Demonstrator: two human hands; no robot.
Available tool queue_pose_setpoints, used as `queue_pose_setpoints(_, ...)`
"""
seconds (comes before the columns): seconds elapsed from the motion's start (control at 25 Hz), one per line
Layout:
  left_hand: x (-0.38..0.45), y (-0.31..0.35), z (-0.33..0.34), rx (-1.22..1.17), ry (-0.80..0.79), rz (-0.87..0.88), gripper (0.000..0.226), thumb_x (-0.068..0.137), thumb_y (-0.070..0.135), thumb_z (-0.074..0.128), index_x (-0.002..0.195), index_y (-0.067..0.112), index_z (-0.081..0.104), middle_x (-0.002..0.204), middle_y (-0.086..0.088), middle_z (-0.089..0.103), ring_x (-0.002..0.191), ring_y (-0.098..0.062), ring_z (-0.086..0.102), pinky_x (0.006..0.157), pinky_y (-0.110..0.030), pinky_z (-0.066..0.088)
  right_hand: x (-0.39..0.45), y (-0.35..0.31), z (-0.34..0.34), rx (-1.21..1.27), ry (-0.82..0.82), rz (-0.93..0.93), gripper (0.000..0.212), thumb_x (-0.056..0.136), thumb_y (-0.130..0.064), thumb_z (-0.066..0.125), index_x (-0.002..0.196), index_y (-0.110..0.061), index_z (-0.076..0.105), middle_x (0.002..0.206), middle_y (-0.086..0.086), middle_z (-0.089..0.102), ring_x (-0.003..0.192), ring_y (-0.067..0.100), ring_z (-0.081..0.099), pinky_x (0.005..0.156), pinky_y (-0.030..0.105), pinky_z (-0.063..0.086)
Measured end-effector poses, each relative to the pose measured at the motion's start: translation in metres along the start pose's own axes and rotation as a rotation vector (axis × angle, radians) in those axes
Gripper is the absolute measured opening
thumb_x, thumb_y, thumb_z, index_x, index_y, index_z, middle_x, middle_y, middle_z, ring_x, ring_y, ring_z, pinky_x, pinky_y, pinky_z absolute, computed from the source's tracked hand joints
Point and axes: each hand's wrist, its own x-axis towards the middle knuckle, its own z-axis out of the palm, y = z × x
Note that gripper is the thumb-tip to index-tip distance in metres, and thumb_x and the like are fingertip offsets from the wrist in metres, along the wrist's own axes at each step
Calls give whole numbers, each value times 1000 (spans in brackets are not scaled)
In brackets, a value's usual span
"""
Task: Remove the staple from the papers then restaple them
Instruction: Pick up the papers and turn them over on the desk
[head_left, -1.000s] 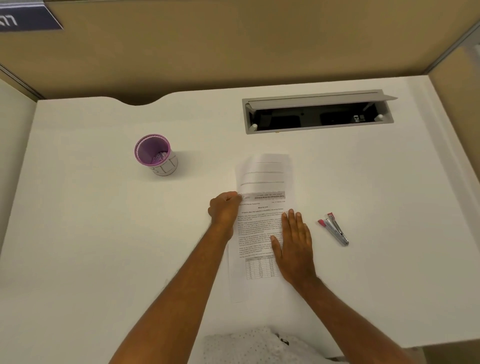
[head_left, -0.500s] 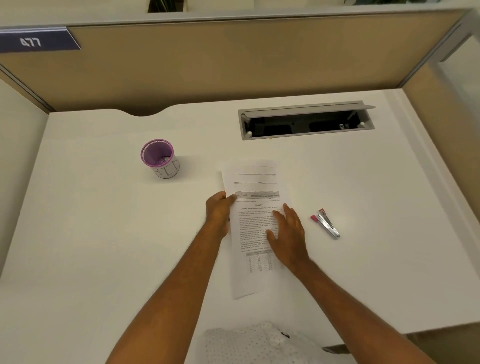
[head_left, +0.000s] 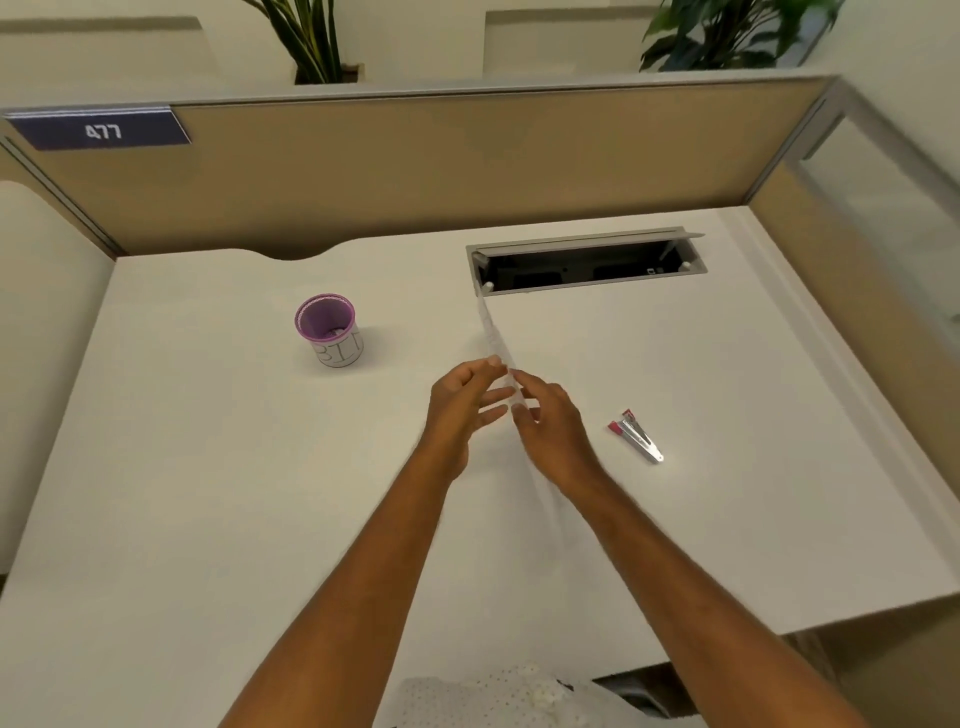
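Observation:
The papers (head_left: 491, 332) are lifted off the white desk (head_left: 208, 467) and stand on edge, so I see only a thin white strip running from the hands toward the cable slot. My left hand (head_left: 462, 410) and my right hand (head_left: 550, 431) grip the papers from either side, fingers close together around them. A small silver stapler with red ends (head_left: 636, 434) lies flat on the desk to the right of my right hand, apart from it. The staple is too small to see.
A purple cup labelled BIN (head_left: 330, 335) stands at the left of the hands. An open grey cable slot (head_left: 587, 262) is set into the desk behind the papers. Tan partition walls (head_left: 467, 166) close off the back and right sides.
The papers were lying flat under both hands; now both hands have raised them and turned them on edge. The camera has tilted up, showing the partition top and plants.

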Motion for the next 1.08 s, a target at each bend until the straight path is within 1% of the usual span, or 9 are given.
queue_pose_setpoints(0.12,-3,3,-17,105,91,59,29,93,45,67,113,24,70,118,5,74,112,-20,69,86,-30,56,-6,-14,-28,102,-30,56,38,103,-9,54,139,-20,60,131,2,69,118,22,67,101,38,55)
queue_pose_setpoints(0.24,-1,-5,-40,120,214,10,64,88,53,70,141,22,50,138,7,55,125,-17,51,98,-32,41,-12,-21,-57,445,-138,104,34,100,-4,58,132,-16,64,119,3,77,107,24,75,95,41,59)
queue_pose_setpoints(0.36,7,-22,-66,-59,113,-123,66,80,68,67,134,30,59,127,15,70,124,-18,60,101,-39,46,-6,-13,-75,622,-178,129,33,100,-7,62,130,-18,63,117,5,77,102,26,76,88,38,62)
queue_pose_setpoints(0.48,14,-46,-78,-213,-36,-190,46,89,49,71,127,22,70,130,-3,72,120,-24,69,96,-42,57,12,20,-65,498,-76,209,32,99,-4,61,129,-16,61,117,7,77,102,25,76,88,37,61)
queue_pose_setpoints(0.6,20,-79,-77,-147,133,-208,27,90,27,75,116,19,76,123,-6,76,108,-24,75,79,-36,63,31,66,-39,248,-45,275,32,99,-2,54,127,-15,62,120,6,74,109,25,71,94,39,56)
queue_pose_setpoints(0.72,21,-107,-75,-113,250,-247,17,91,19,74,108,19,77,115,-4,79,102,-23,76,73,-34,62,47,98,-20,36,-38,259,40,97,-2,45,131,-15,64,123,4,71,116,25,65,101,41,52)
queue_pose_setpoints(0.88,23,-110,-74,-93,393,-207,25,93,18,70,118,13,69,116,-10,77,103,-29,75,72,-36,63,56,124,-12,-95,-35,212,44,102,-4,42,140,-17,60,140,2,64,130,20,57,107,26,41)
queue_pose_setpoints(0.96,31,-100,-70,49,566,-122,40,92,20,72,130,18,57,124,-9,67,104,-24,71,78,-38,63,60,134,-10,-135,-22,187,44,104,-5,41,143,-18,57,142,1,61,133,19,54,104,23,37)
queue_pose_setpoints(1.08,47,-87,-56,694,741,190,62,89,23,71,145,18,43,146,-9,48,134,-28,47,116,-46,38,63,143,-7,-181,-13,130,45,104,-4,40,142,-20,57,139,2,61,131,20,55,104,25,39)
